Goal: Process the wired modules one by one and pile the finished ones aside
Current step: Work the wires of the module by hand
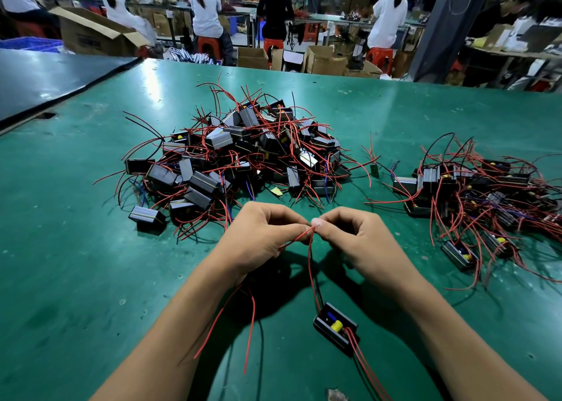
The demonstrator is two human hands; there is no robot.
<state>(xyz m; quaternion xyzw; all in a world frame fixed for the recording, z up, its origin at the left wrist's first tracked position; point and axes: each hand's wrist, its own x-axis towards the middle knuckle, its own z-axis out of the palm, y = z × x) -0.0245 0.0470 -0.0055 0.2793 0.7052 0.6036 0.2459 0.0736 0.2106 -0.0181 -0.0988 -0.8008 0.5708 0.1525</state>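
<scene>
One black module (335, 328) with a yellow part inside lies on the green table (76, 248) just in front of me, red and black leads trailing from both ends. My left hand (258, 236) and my right hand (355, 237) meet above it, fingertips together, each pinching the ends of red wires (310, 257) that rise from the module. A big heap of wired modules (237, 157) sits beyond the hands at the centre. A smaller, flatter pile of modules (474, 199) lies to the right.
A lone small part with wires (374, 169) rests between the two piles. A yellow scrap (276, 190) lies at the heap's near edge. A dark second table (45, 81) adjoins at the far left. Seated workers, red stools and cardboard boxes fill the background.
</scene>
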